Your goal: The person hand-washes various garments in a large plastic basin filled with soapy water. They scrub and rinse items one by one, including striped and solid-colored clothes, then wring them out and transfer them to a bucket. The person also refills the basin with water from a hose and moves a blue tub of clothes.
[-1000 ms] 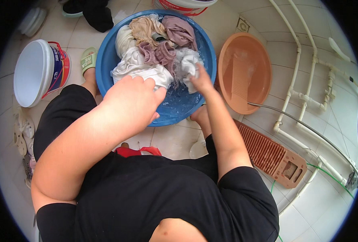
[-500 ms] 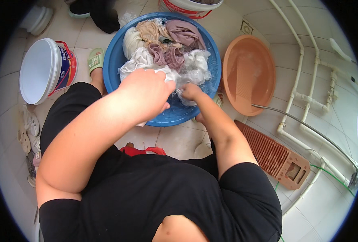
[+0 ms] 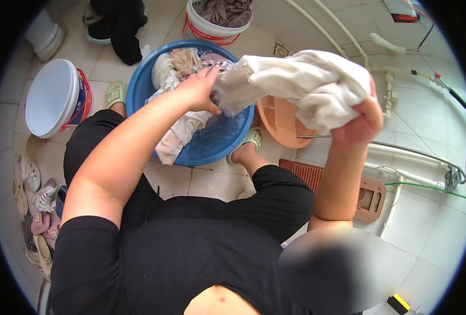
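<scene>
My right hand (image 3: pixel 360 122) is raised to the right, closed on the bunched end of a wet white garment (image 3: pixel 303 84). The garment stretches leftward through the air, and water streams off its left end. Over the blue basin (image 3: pixel 140 86) my left hand (image 3: pixel 199 90) has its thumb and fingers apart, beside that streaming water. In the basin lie a tan cloth (image 3: pixel 184 60), a mauve cloth, partly hidden, and white cloths. One white cloth (image 3: pixel 172 140) hangs over the near rim. Rippled water fills the basin's right part.
An orange basin (image 3: pixel 268 118) is partly behind the garment. A brown washboard (image 3: pixel 301 173) lies near wall pipes. A white bucket (image 3: pixel 49 100) stands left; another bucket (image 3: pixel 193 26) holds grey-brown cloth. Several shoes (image 3: pixel 44 197) line the left wall.
My right hand has swung up and right out of the blue basin, lifting the white garment. My left hand has opened and moved slightly left. The view has shifted.
</scene>
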A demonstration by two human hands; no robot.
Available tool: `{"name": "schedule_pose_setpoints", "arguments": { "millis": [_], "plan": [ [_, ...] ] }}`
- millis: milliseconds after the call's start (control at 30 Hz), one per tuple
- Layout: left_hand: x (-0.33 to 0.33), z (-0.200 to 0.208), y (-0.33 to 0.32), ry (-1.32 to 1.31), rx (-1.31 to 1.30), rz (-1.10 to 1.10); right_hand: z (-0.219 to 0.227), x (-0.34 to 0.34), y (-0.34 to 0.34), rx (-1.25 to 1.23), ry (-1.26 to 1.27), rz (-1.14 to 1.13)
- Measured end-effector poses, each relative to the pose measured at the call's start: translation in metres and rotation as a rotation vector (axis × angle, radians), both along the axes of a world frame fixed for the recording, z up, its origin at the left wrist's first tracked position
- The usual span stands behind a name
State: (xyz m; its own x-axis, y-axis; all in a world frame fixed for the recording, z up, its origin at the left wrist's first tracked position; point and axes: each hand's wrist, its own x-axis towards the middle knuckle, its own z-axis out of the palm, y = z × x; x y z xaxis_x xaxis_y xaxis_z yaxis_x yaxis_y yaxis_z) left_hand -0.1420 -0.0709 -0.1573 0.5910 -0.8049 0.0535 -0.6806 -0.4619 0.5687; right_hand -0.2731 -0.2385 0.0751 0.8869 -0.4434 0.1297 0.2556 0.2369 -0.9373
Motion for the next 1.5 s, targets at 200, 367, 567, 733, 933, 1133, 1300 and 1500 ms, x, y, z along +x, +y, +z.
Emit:
{"name": "schedule_pose_setpoints", "arguments": {
  "millis": [200, 367, 567, 733, 933, 1133, 1300, 1500],
  "plan": [
    [0.014, -0.019, -0.036, 0.678, -0.632, -0.082, 0.023, -0.023, 0.004, -0.089, -0.169, 0.14],
    [0.01, 0.041, -0.01, 1.529, -0.825, 0.382, -0.05, -0.047, -0.022, -0.109, 0.224, 0.033],
    [-0.005, 0.086, -0.005, 1.614, -0.931, 0.303, -0.236, -0.054, -0.029, -0.031, 0.866, -0.116],
    [-0.05, 0.065, -0.006, 1.752, -1.063, 0.234, -0.232, -0.018, 0.033, 1.031, 0.601, 0.38],
    [-0.064, 0.074, 0.01, 1.866, -0.889, 0.176, -0.211, -0.001, 0.027, 1.133, 0.008, 0.414],
    [0.002, 0.076, 0.025, 1.566, -0.858, 0.458, -0.16, 0.016, 0.03, 1.043, 0.265, 0.168],
    [-0.007, 0.068, 0.013, 1.709, -0.864, 0.385, -0.149, 0.015, 0.059, 1.227, 0.067, 0.451],
    [0.032, 0.047, 0.019, 1.69, -1.186, -0.125, -0.165, 0.016, 0.066, 1.002, 0.436, 0.264]
  ]
}}
